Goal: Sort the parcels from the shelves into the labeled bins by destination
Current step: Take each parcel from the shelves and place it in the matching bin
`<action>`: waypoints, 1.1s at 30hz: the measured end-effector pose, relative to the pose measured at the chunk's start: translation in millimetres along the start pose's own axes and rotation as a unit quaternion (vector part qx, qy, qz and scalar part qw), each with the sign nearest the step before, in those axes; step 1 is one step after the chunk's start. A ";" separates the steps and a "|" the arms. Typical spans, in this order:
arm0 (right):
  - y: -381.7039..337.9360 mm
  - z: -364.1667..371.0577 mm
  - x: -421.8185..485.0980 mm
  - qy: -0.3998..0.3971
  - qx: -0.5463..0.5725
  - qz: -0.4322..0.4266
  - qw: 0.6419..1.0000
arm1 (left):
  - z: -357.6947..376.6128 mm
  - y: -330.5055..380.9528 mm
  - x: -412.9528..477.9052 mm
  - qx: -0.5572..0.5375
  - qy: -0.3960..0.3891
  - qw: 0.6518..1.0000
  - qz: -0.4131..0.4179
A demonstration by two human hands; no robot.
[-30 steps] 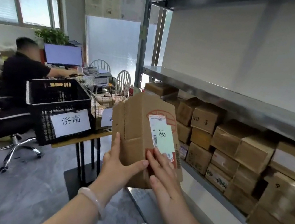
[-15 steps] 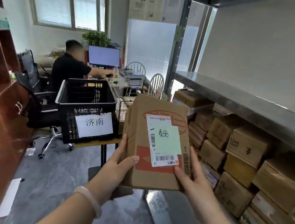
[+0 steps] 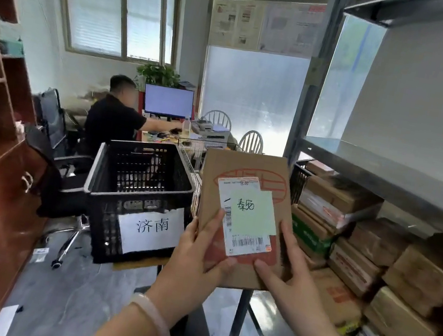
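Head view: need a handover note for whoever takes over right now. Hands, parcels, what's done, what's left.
Left hand: grips the lower left edge of the flat brown cardboard parcel.
Right hand: holds its lower right edge, thumb on the front.
The parcel is held upright. Its pale green handwritten note looks like 泰安.
The black plastic mesh crate, left of the parcel, has a white paper sign reading 济南, which seems not to match.
Done: one parcel picked and its label in view. No parcels visible in the crate.
Left: find the matching bin, drop the parcel, then sort the stacked brown cardboard boxes on the grey metal shelving.
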State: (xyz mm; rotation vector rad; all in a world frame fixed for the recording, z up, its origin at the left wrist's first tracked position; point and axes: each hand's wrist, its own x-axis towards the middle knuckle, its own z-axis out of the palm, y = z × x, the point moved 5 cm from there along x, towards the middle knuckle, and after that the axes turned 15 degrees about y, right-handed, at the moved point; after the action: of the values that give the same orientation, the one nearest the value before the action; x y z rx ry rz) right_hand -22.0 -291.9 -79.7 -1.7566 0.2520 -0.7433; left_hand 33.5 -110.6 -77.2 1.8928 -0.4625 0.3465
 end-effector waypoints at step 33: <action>108.7 181.7 474.6 -0.060 -0.182 0.027 0.981 | 145.2 -191.8 466.2 -0.032 -0.063 0.987 -0.145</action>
State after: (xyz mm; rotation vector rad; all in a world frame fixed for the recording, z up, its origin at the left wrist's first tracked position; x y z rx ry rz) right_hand 476.8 -432.1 -39.7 -2.1233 0.3688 -0.5733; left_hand 537.7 -255.5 -77.0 1.8929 -0.2723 0.0198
